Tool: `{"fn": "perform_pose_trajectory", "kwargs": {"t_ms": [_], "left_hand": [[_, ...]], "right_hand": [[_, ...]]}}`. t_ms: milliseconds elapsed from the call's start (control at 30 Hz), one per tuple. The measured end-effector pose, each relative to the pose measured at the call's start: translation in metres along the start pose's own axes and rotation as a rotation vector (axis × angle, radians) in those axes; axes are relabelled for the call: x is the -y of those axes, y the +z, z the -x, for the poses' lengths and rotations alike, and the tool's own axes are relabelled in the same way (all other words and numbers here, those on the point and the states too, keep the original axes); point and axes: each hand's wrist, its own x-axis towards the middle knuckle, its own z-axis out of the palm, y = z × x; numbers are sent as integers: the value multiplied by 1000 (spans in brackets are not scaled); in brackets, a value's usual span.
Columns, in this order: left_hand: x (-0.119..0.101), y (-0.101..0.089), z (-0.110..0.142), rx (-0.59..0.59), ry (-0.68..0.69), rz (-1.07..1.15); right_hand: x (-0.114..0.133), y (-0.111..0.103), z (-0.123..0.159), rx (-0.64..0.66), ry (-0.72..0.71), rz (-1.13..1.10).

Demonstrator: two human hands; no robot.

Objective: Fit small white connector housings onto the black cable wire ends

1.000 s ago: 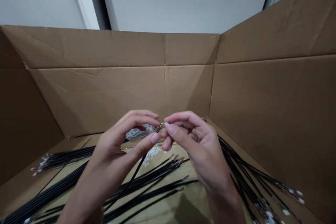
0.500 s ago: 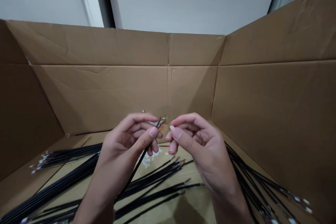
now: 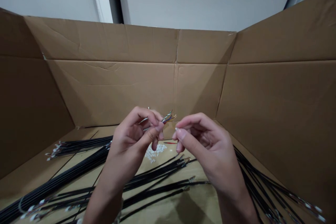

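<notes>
Thin coloured wires (image 3: 168, 116) fan out from the end of a black cable, pinched between the thumb and fingers of my left hand (image 3: 140, 131). Just to the right, my right hand (image 3: 203, 143) pinches a tiny white connector (image 3: 176, 129), mostly covered by the thumb and forefinger. The wire ends and the connector are close together but apart. Below and behind my left hand lies a heap of small white connectors (image 3: 156, 151). Several black cables (image 3: 157, 178) with bare wire ends lie under my hands.
Cardboard walls (image 3: 118, 91) stand around the work surface on the left, back and right. A thick bundle of black cables (image 3: 60, 178) lies at left, with another bundle (image 3: 86, 142) behind it. More cables with white ends (image 3: 273, 185) lie at right. A thin red item (image 3: 170, 142) rests behind my hands.
The view has shifted, so the scene sits farther right. My left hand has turned the wire ends to the right, and the connector in my right hand is now more covered by the fingers.
</notes>
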Motion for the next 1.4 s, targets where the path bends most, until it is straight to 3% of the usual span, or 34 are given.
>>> {"fn": "perform_pose_trajectory", "kwargs": {"t_ms": [367, 1400], "left_hand": [[-2, 6, 1, -33, 53, -67], [2, 14, 4, -85, 88, -148]], "right_hand": [[-3, 6, -1, -137, -40, 5], [-3, 6, 5, -185, -206, 234]]}}
